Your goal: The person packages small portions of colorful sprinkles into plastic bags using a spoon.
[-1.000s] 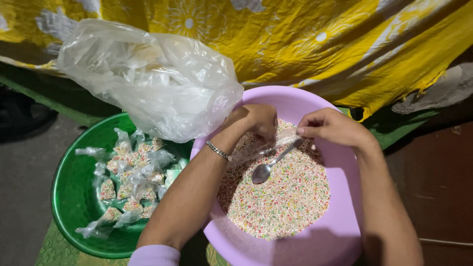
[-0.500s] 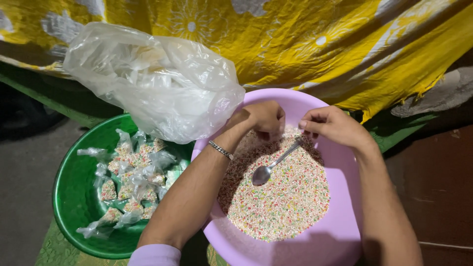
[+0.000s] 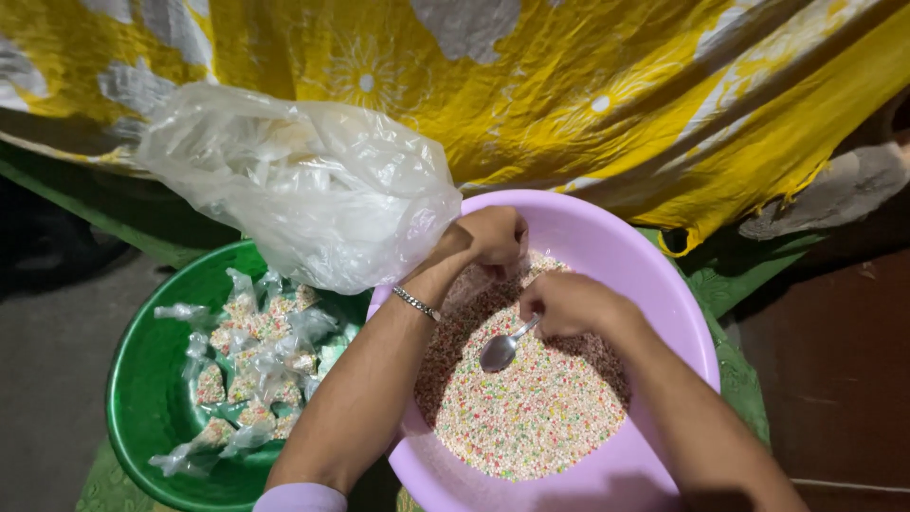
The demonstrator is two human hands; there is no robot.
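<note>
A wide purple basin (image 3: 668,284) holds a bed of tiny multicoloured grains (image 3: 536,422). My left hand (image 3: 493,237) is curled into a fist over the far side of the grains, with a bead bracelet (image 3: 415,303) on its wrist. It seems to pinch a small clear bag, which is mostly hidden by the fingers. My right hand (image 3: 569,303) sits just below and right of it. It grips the handle of a metal spoon (image 3: 500,351), whose bowl hangs just above the grains.
At the left, a green basin (image 3: 133,389) contains several small filled, knotted clear bags (image 3: 251,360). A big crumpled clear plastic bag (image 3: 303,185) rests over its far rim. Yellow patterned cloth (image 3: 588,85) hangs behind. Dark floor lies at the right.
My right hand has moved with the spoon closer to my left hand, toward the basin's middle. My left fist stays in place.
</note>
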